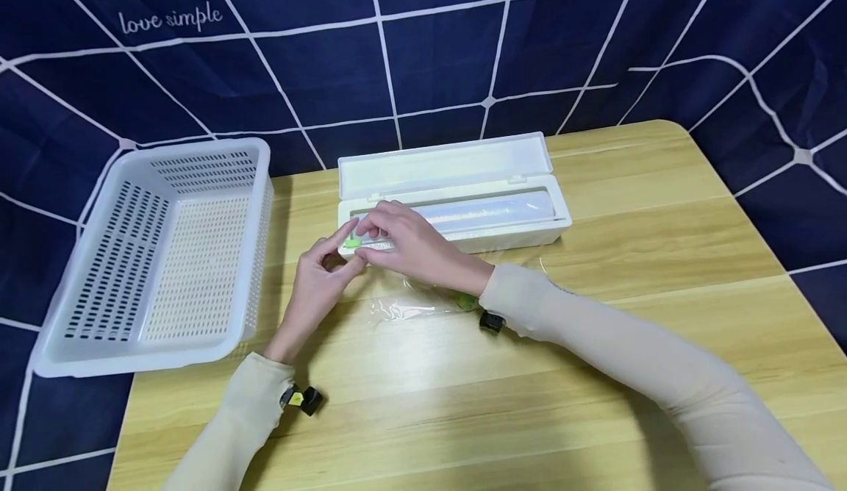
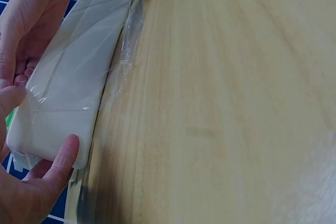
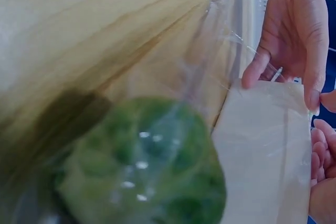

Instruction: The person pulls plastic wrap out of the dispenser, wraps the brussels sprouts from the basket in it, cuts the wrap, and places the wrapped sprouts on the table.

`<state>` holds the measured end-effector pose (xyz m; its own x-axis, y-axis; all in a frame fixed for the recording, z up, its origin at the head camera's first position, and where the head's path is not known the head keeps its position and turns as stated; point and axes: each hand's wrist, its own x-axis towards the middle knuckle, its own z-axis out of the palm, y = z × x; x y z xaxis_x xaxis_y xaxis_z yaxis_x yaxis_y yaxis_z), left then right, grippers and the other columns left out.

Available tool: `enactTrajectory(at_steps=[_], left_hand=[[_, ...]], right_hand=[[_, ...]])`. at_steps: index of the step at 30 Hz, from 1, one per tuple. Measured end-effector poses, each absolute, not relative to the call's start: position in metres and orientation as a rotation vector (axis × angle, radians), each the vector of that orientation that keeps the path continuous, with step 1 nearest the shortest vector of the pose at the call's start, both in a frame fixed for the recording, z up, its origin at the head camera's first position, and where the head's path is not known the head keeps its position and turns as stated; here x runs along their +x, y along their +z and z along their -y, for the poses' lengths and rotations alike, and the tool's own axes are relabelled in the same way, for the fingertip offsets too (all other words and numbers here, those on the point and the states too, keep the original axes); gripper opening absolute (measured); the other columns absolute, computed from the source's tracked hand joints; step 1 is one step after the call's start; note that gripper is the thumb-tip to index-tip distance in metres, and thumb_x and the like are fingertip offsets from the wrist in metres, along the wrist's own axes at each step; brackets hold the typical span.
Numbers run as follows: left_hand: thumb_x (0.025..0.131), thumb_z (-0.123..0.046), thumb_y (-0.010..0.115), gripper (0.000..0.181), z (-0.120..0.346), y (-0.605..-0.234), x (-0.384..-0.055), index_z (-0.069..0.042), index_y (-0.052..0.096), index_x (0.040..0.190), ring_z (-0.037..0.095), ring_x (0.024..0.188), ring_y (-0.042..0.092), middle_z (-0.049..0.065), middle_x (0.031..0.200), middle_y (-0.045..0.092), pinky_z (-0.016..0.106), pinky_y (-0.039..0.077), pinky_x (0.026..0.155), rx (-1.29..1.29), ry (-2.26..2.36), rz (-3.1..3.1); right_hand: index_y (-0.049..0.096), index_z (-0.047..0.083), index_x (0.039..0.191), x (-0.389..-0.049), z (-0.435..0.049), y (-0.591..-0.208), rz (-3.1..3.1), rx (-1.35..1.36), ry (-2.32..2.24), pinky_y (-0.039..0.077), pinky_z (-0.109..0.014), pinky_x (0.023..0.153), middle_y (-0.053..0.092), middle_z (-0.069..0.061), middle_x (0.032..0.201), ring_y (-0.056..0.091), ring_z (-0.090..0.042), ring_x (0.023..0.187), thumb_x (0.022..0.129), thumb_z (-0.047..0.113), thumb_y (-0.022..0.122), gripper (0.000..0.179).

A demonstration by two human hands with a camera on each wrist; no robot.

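A white cling film dispenser box (image 1: 509, 237) lies on the table with its lid (image 1: 443, 164) raised and a roll of film (image 1: 490, 212) inside. My left hand (image 1: 317, 281) grips the box's left end, thumb against the front wall in the left wrist view. My right hand (image 1: 423, 245), fingers curled, pinches at the small green slide cutter (image 1: 353, 242) on that end; the contact is partly hidden. Clear film (image 1: 410, 309) hangs down the box's front onto the table. A round green vegetable (image 3: 147, 166), its kind unclear, lies under the film near my right wrist.
A white perforated basket (image 1: 254, 270) stands left of the box, over the table's left edge. Behind the wooden table (image 1: 430, 410) hangs a dark blue cloth (image 1: 443, 57) with white lines. Each wrist wears a small black camera.
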<state>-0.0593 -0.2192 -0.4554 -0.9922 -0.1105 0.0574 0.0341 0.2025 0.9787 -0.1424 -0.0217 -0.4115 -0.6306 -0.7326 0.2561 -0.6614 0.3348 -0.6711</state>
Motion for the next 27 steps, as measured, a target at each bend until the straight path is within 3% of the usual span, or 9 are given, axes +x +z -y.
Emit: enactTrajectory(at_steps=[8, 15, 27], left_hand=[[0.095, 0.002, 0.083, 0.064, 0.218, -0.458, -0.059, -0.02, 0.065, 0.153, 0.015, 0.073, 0.048, 0.011, 0.088, 0.054, 0.018, 0.043, 0.06, 0.06, -1.872, 2.332], [0.094, 0.005, 0.083, 0.064, 0.218, -0.456, -0.06, -0.019, 0.066, 0.151, 0.015, 0.075, 0.052, 0.011, 0.102, 0.064, 0.018, 0.046, 0.061, 0.068, -1.904, 2.306], [0.095, -0.001, 0.085, 0.059, 0.214, -0.456, -0.062, -0.017, 0.068, 0.149, 0.015, 0.068, 0.046, 0.009, 0.082, 0.053, 0.018, 0.042, 0.056, 0.064, -1.887, 2.28]], right_hand=[[0.076, 0.009, 0.124, -0.143, 0.027, -0.41, -2.492, -1.236, -1.192, 0.048, -0.029, 0.09, 0.063, 0.001, 0.103, 0.057, -0.014, 0.099, 0.098, 0.034, 0.086, 0.037], [0.078, 0.011, 0.117, -0.145, 0.031, -0.412, -2.474, -1.211, -1.203, 0.048, -0.027, 0.09, 0.063, 0.003, 0.102, 0.058, -0.013, 0.099, 0.096, 0.032, 0.088, 0.031], [0.082, 0.01, 0.107, -0.145, 0.035, -0.41, -2.464, -1.152, -1.224, 0.051, -0.028, 0.08, 0.068, 0.003, 0.102, 0.059, -0.014, 0.088, 0.099, 0.022, 0.085, 0.015]])
